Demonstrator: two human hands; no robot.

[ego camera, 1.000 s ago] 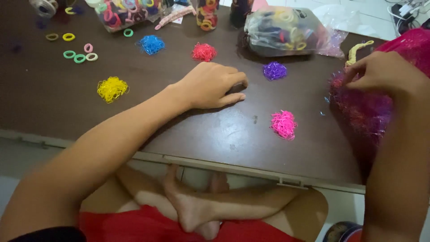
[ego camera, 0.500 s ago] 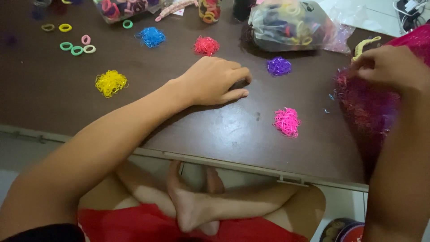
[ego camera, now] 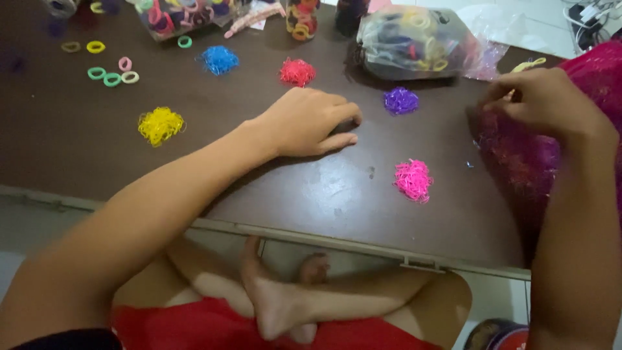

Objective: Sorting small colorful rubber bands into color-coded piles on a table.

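Note:
My left hand [ego camera: 306, 121] rests palm down on the dark brown table [ego camera: 78, 155], fingers curled loosely, holding nothing that I can see. My right hand [ego camera: 544, 100] is pinched at the top of a magenta bag of tiny bands [ego camera: 518, 162] at the table's right end. Small piles of tiny rubber bands lie spread out: pink [ego camera: 413, 179], purple [ego camera: 400, 100], red [ego camera: 297, 71], blue [ego camera: 219, 59] and yellow [ego camera: 160, 124].
A clear plastic bag of mixed hair ties [ego camera: 414, 42] sits at the back, with containers of ties [ego camera: 175, 13] further left. Several loose ring ties [ego camera: 111, 72] lie at the back left. My crossed legs show below the table's front edge [ego camera: 363, 246].
The view has drifted slightly; the piles sit a little lower in frame. My left hand stays in place and my right hand keeps working at the magenta bag's top.

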